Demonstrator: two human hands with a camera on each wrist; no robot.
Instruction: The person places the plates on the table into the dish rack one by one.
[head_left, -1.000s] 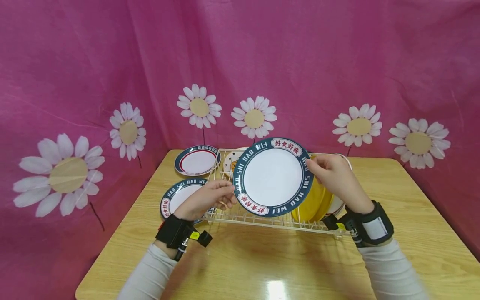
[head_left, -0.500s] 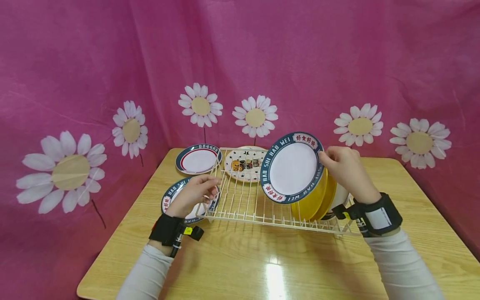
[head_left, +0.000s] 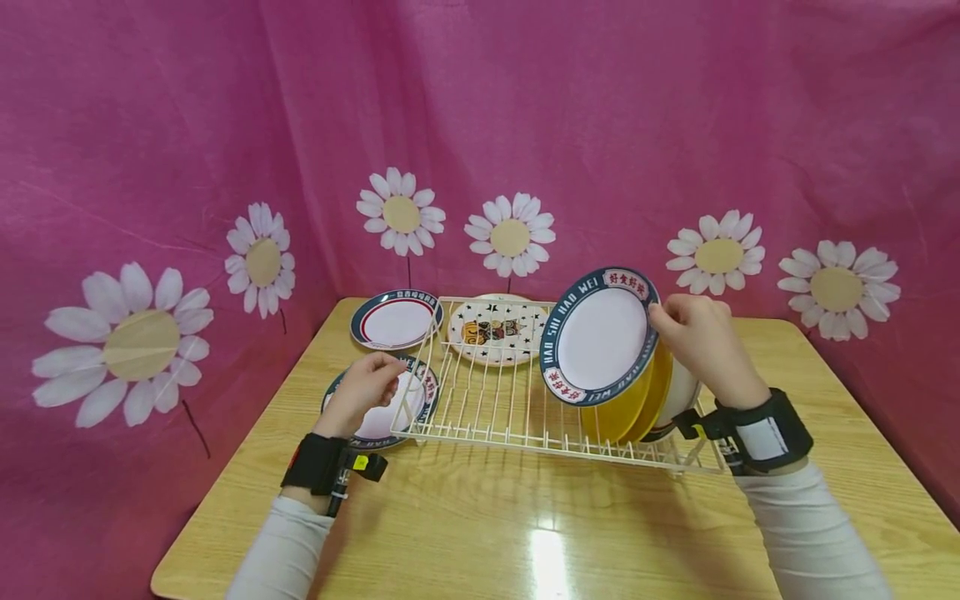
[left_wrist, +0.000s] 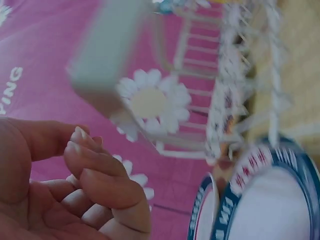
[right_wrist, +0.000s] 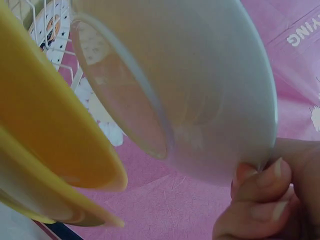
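Note:
My right hand (head_left: 697, 333) pinches the right rim of a white plate (head_left: 600, 342) with a dark blue lettered border, held tilted over the rack's right half. Its pale underside (right_wrist: 220, 90) fills the right wrist view, thumb on one face and fingers on the other. Just beyond it, yellow plates (head_left: 633, 408) stand in the white wire dish rack (head_left: 487, 408). To the rack's left, my left hand (head_left: 362, 392) holds nothing, its fingers (left_wrist: 110, 190) loosely bent. Below that hand lies a second blue-bordered plate (head_left: 386, 417), partly hidden by it.
At the back left lies a plate (head_left: 397, 321) with a blue rim and red ring. A plate with star and pumpkin pictures (head_left: 498, 329) sits behind the rack. A white dish (head_left: 684, 392) stands right of the yellow ones. A pink curtain (head_left: 600, 125) closes off the wooden table (head_left: 465, 525).
The left hand has left the plate's rim and drawn back left. My right hand has carried the plate to the right, over the rack, turning it more edge-on.

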